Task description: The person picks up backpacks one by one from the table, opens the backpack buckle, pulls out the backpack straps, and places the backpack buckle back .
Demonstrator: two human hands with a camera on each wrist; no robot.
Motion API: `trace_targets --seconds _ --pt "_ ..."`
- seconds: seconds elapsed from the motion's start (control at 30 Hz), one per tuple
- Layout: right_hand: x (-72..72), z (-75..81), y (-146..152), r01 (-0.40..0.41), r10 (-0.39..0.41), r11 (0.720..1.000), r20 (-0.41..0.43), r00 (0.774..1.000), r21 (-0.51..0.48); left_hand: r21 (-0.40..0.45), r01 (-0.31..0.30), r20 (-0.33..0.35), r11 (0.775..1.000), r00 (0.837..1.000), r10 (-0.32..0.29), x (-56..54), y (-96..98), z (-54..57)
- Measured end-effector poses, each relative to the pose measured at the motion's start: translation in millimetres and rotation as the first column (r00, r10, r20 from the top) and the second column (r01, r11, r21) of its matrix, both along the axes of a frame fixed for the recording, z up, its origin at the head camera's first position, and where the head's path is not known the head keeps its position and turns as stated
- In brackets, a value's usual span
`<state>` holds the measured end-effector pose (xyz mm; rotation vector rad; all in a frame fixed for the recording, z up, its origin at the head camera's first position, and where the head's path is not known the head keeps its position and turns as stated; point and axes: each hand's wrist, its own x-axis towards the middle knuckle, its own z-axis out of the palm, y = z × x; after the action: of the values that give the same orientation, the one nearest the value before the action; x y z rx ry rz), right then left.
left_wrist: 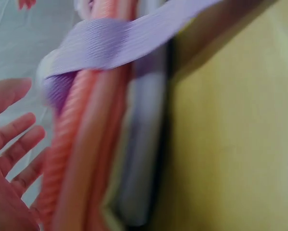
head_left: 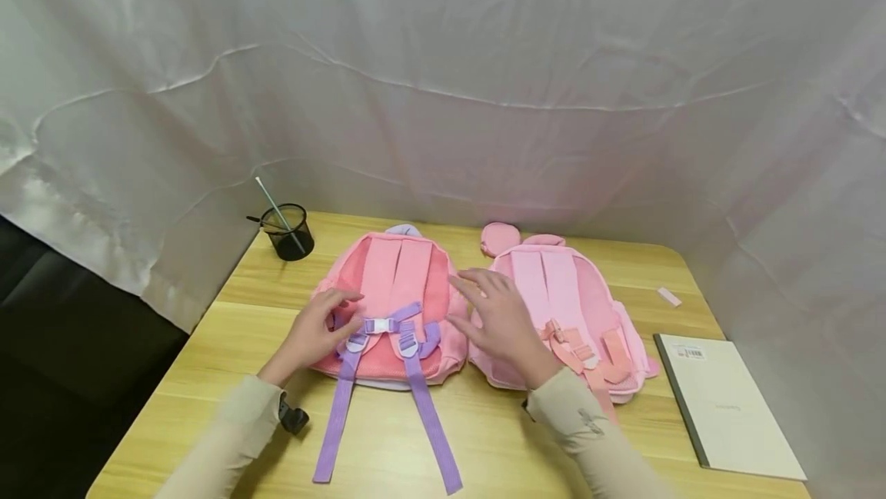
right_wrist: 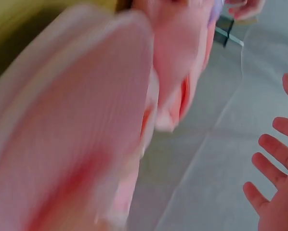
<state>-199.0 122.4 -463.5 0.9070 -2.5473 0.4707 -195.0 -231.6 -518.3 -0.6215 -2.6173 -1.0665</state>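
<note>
A coral-pink backpack [head_left: 398, 276] lies on its front with its back panel up, purple straps [head_left: 432, 422] trailing toward the near edge and a white buckle [head_left: 381, 325] across the middle. My left hand [head_left: 320, 330] hovers over its left side with fingers apart and nothing held; in the left wrist view those fingers [left_wrist: 21, 139] spread beside the bag's edge. Between this bag and a lighter pink backpack [head_left: 588, 284] with orange straps is my right hand [head_left: 501, 318], fingers spread and holding nothing. The right wrist view shows its fingers [right_wrist: 276, 149] splayed too.
At the back left stands a black mesh pen cup [head_left: 292, 234] with thin sticks in it. A white notebook [head_left: 730, 407] with a dark spine lies at the right, below a small pale pink block [head_left: 669, 297]. Grey curtain [head_left: 443, 61] hangs behind the wooden table [head_left: 221, 353].
</note>
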Motion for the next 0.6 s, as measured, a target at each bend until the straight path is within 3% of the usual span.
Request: trace_targets --seconds 0.13,0.3,0.6 --pt "-5.7 -10.1 -33 -0.044 0.043 0.999 0.06 0.997 0.007 -0.008 0.033 -0.015 0.999 0.999 -0.033 1.7 4.1 -9.6" --pt "-7.8 -22.9 -66 -0.078 0.072 0.996 0.124 0.99 0.049 -0.015 0.046 -0.045 0.999 0.998 -0.046 1.7 7.6 -13.8" --pt "-9.9 -44.8 -100 -0.115 0.095 0.988 0.18 0.979 0.102 -0.042 -0.011 0.001 0.999 1.0 0.011 3.3 14.5 -14.5"
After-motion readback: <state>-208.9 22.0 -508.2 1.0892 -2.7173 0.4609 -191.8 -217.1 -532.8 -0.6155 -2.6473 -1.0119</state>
